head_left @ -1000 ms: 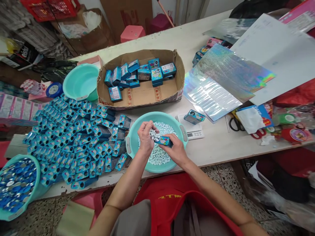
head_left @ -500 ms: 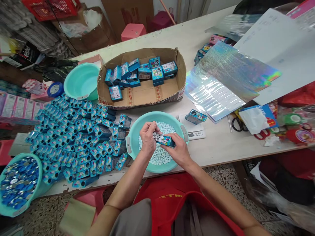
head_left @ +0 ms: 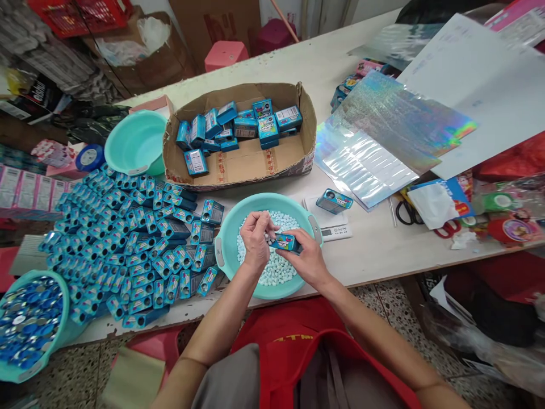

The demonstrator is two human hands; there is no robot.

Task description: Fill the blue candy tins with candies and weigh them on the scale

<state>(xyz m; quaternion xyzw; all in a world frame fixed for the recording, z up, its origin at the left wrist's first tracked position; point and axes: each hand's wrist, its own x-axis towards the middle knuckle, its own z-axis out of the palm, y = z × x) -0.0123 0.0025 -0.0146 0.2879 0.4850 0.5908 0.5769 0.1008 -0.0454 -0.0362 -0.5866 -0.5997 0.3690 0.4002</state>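
Note:
Over a turquoise basin (head_left: pixel 225 264) of pale candies (head_left: pixel 276 275), my right hand (head_left: pixel 310 258) grips a small blue candy tin (head_left: pixel 286 243), tilted toward my other hand. My left hand (head_left: pixel 254 241) is cupped with its fingers curled around some of the candies, close against the tin's open end. Part of that handful is hidden by the fingers. Left of the basin stand many blue tins (head_left: pixel 140 250) in close rows, round holes showing in their tops. Another tin (head_left: pixel 334 200) rests on a white digital scale (head_left: pixel 340 232) just right of the basin.
A cardboard box (head_left: pixel 247 166) behind the basin holds several tins. Farther left are a second turquoise basin (head_left: pixel 135 136) and one full of shiny blue discs (head_left: pixel 32 318). Holographic sheets (head_left: pixel 383 125), black scissors (head_left: pixel 406 213) and red scissors (head_left: pixel 447 229) lie to the right.
Fewer candies show in my left hand, whose fingers have closed in more. The tin stays in my right hand at nearly the same spot. The whole view has shifted slightly.

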